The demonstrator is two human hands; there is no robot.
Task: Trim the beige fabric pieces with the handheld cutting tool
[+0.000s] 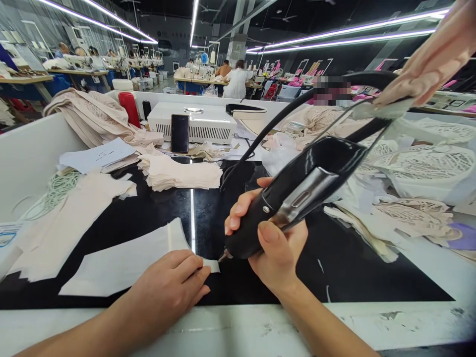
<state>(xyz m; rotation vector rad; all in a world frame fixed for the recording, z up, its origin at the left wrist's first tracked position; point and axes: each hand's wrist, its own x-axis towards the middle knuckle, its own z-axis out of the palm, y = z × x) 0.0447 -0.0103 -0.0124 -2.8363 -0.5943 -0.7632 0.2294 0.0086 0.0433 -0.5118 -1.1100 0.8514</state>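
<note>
A black corded hand tool [247, 233] with a silver metal lever and a narrow pointed tip is gripped in my right hand [277, 255], the thumb beside the lever. It slants down to the left, its tip at the narrow right end of a white fabric piece [130, 258]. My left hand [173, 277] is closed, fingers together and pressing that narrow end against the black work surface [245, 287]. A pale strip runs across the fabric near its top. Whether the tip touches the fabric, I cannot tell.
A thick black cable [275, 124] arches above the tool. Cream fabric stacks [178, 173] lie behind and left. Farther back stand a phone [180, 134], a white vented box [211, 126] and a red thread cone [129, 109]. Lace pieces [427, 163] crowd the right.
</note>
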